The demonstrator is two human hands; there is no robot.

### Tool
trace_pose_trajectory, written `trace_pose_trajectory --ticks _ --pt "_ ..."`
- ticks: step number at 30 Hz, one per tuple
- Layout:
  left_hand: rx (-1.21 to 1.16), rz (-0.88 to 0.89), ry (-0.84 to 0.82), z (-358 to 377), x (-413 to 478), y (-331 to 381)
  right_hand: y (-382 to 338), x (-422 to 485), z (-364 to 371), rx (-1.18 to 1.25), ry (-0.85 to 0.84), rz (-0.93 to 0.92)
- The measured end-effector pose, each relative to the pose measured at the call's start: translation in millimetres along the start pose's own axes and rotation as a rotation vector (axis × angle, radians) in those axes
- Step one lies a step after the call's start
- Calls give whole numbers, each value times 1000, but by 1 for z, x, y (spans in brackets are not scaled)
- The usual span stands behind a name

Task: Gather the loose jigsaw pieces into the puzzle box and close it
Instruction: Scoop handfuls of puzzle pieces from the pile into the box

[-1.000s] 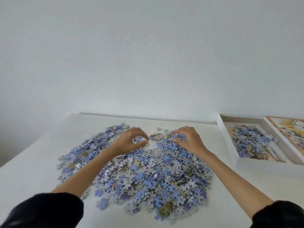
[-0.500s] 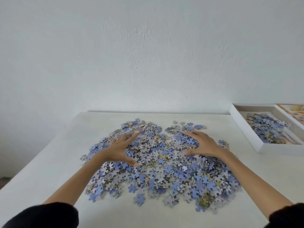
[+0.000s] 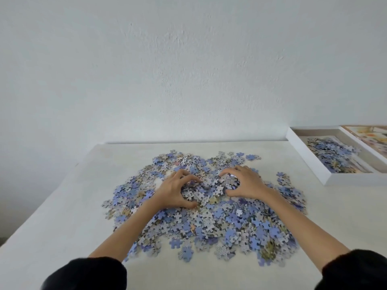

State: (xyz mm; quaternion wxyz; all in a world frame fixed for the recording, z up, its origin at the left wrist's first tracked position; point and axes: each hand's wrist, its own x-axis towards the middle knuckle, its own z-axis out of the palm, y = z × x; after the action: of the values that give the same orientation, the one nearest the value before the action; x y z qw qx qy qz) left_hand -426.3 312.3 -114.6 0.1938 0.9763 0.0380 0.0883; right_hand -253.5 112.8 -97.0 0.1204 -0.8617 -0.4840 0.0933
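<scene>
The loose blue-and-grey cardboard jigsaw pieces [image 3: 209, 222], heaped at the frame's centre, are probably best lifted as the one tight mound gripped between the curled left hand [image 3: 174, 190] and right hand [image 3: 245, 183], then kept low toward the open white cardboard puzzle box [image 3: 307, 158] at the right edge.

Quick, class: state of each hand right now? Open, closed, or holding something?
Left hand: closed, fingers curled round a clump of pieces.
Right hand: closed, fingers curled round the same clump from the other side.
</scene>
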Motion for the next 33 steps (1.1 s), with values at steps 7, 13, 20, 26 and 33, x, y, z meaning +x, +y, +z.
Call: trace_pose_trajectory --ticks 7,13,20,26,33 --pt "-77 20 99 2 -2 0 -3 -1 0 268 133 -85" --pt "-272 21 208 -7 12 8 -4 2 -5 524 242 -179" --pt "-365 35 222 -20 29 24 -4 12 -21 626 312 -262" --pt "-364 24 137 -20 31 37 1 16 -26 637 333 -298" --pt "-368 3 151 -22 34 39 6 20 -31 686 285 -345"
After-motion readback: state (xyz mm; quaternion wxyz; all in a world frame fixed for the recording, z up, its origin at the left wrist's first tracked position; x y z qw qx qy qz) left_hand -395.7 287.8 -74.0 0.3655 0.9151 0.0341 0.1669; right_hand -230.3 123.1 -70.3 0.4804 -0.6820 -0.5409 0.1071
